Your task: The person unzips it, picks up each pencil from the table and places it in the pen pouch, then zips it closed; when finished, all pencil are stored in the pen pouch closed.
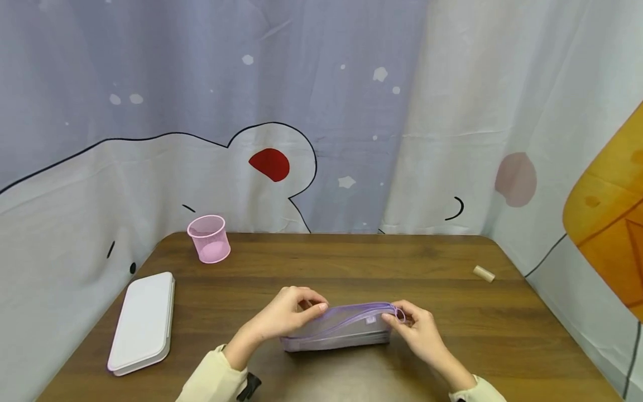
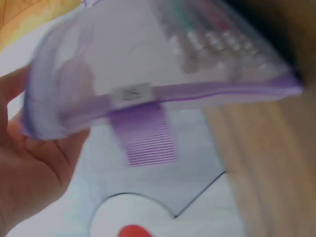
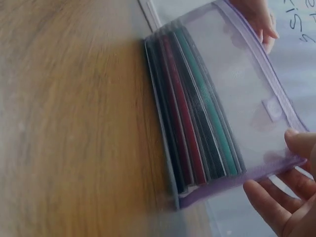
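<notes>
A see-through mesh pencil pouch with purple edging stands on the table between both hands. Its zipper runs along the top. My left hand pinches the top edge at the left end. At the other end, my right hand grips the upper corner between thumb and fingers, beside a purple loop. Through the mesh, several pens, dark, red and green, lie along the pouch's bottom in the right wrist view. A ribbed purple tab hangs from the pouch in the left wrist view.
A closed white case lies at the table's left edge. Behind it stands a pink mesh cup. A small beige cylinder rests near the right edge of the wooden table. A printed curtain hangs right behind the table.
</notes>
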`<state>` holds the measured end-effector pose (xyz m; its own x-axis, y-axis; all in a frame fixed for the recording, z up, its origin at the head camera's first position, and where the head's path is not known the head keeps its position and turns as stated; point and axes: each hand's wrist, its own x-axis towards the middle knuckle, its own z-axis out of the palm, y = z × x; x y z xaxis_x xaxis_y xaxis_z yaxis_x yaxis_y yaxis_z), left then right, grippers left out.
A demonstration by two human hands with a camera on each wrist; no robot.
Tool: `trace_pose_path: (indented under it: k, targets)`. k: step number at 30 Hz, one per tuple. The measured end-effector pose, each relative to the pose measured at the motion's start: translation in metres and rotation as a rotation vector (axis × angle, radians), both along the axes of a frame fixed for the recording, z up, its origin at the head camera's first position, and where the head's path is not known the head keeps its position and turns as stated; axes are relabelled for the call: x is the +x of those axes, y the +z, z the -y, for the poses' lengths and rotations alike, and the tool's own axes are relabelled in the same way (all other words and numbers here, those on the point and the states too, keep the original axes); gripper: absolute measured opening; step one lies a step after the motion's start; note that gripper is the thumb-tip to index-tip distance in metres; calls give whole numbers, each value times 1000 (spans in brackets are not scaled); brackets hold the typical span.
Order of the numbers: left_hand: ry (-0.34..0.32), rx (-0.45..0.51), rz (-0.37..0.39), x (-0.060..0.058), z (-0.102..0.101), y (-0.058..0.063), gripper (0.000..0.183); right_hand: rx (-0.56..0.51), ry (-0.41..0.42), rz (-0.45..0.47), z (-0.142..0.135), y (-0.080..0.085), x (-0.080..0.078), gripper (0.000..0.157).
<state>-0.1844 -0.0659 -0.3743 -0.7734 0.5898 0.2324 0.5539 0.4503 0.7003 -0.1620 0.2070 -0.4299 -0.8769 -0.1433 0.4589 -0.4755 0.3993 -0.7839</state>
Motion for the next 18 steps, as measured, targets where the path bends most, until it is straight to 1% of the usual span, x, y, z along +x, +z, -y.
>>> trace_pose_path:
  k: [3,5,7,9,11,15,18]
  targets:
    - [15,-160,-160,4,-3,4,28,-28,-37,41,-5,-7,-3,10]
    - [30,-252,-223,7,-3,4,36,-34,-73,59,-8,-12,-6,10]
    - [50,-304,-266,9,-2,1,41,-49,-100,82,-11,-14,-8,10]
    - [70,-292,-294,9,0,-4,39,-60,-114,108,-14,-14,-9,10]
    - [89,-236,-319,6,3,-12,31,-70,-105,134,-18,-12,-10,11]
    - [132,-105,-378,2,10,-25,12,-51,-46,173,-25,-9,-10,13]
    - [179,-56,-401,1,12,-30,7,-30,2,174,-27,-6,-8,13]
